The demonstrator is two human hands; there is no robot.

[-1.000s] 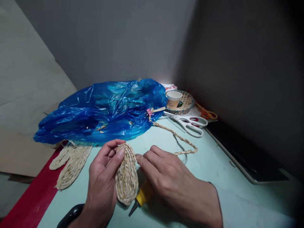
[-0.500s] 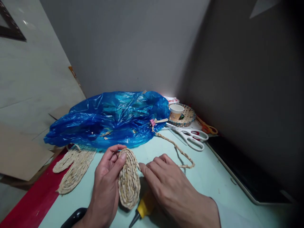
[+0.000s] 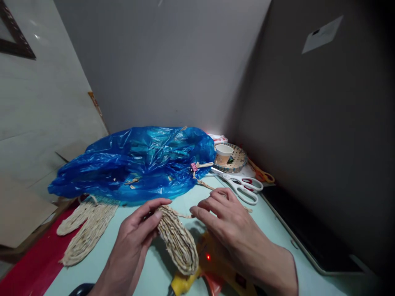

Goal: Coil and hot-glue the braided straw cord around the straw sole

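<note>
No readable text, paper cup print illegible

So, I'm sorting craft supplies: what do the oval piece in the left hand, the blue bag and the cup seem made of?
Oval piece: probably dried plant fibre, matte and rough; twisted tan strands suggest it.
Blue bag: likely thin plastic film, glossy, crinkled and partly see-through.
Cup: perhaps paper, smooth-looking, tan outside, white inside; plastic is possible.

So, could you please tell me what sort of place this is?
It looks like a small craft workspace: there is a coiled pad of braided cord, white scissors and what appears to be a yellow glue gun.
</note>
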